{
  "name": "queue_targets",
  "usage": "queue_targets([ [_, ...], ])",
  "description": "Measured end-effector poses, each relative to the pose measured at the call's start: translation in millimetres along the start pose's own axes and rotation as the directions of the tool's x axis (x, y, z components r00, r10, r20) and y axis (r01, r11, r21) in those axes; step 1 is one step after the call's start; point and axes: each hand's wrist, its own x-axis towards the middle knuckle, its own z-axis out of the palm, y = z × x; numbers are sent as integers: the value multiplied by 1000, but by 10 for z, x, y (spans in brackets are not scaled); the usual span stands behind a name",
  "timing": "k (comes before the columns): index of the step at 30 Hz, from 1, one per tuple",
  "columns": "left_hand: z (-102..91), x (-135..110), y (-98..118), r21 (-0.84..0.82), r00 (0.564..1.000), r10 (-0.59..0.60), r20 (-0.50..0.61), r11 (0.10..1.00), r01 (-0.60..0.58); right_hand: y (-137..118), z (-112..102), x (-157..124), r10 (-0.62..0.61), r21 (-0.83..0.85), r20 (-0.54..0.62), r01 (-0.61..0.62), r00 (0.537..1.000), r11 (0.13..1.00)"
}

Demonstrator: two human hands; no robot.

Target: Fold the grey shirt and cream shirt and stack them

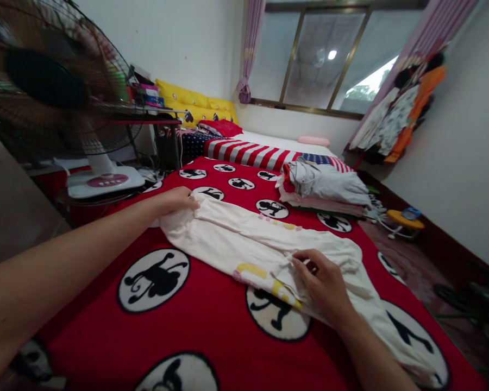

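Observation:
A white garment (228,239) with yellow and pink print lies folded lengthwise across a red blanket (89,326) patterned with black-and-white round figures. My left hand (179,200) grips the far left end of the garment, fingers closed on its edge. Over the garment's middle right, my right hand (321,277) pinches a bit of the cloth between thumb and fingers. Part of the garment trails toward the lower right, beyond my right wrist. Which part of the garment each hand holds, hem or sleeve, I cannot tell.
A stack of folded clothes (330,187) sits at the blanket's back right. A standing fan (44,79) is close on the left. Behind are a striped cover (248,155) and yellow cushions (179,98). Clothes (403,117) hang by the window; a small stool (405,220) stands right.

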Motion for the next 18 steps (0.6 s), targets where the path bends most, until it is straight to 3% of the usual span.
queue_targets([
  [2, 99, -116, 435, -165, 995, 70, 68, 985, -58, -147, -33, 61, 45, 251, 10, -46, 999, 967],
  [4, 262, -279, 940, -308, 957, 243, 159, 933, -186, -301, -91, 157, 84, 529, 77, -112, 993, 841],
  [5, 362, -367, 1184, -432, 886, 399, 237, 860, -271, -360, -129, 208, 90, 638, 116, -144, 989, 756],
  [7, 581, -523, 1575, -646, 698, 635, 332, 692, -322, -408, -220, 286, 106, 762, 156, -188, 982, 619],
  [9, 809, -607, 1757, -742, 601, 739, 304, 579, -337, -343, -311, 307, 164, 783, 153, -220, 975, 581],
  [11, 1034, -605, 1713, -742, 603, 758, 248, 549, -385, -189, -376, 264, 278, 756, 149, -291, 949, 587],
  [14, 1318, -522, 1390, -605, 707, 685, 177, 642, -470, 58, -383, 159, 422, 721, 168, -403, 891, 564],
  [16, 1429, -493, 1160, -467, 757, 644, 113, 707, -532, 138, -343, 133, 450, 729, 147, -404, 881, 553],
  [18, 1461, -516, 1006, -344, 747, 662, 62, 717, -607, 124, -313, 171, 428, 736, 125, -373, 895, 565],
])
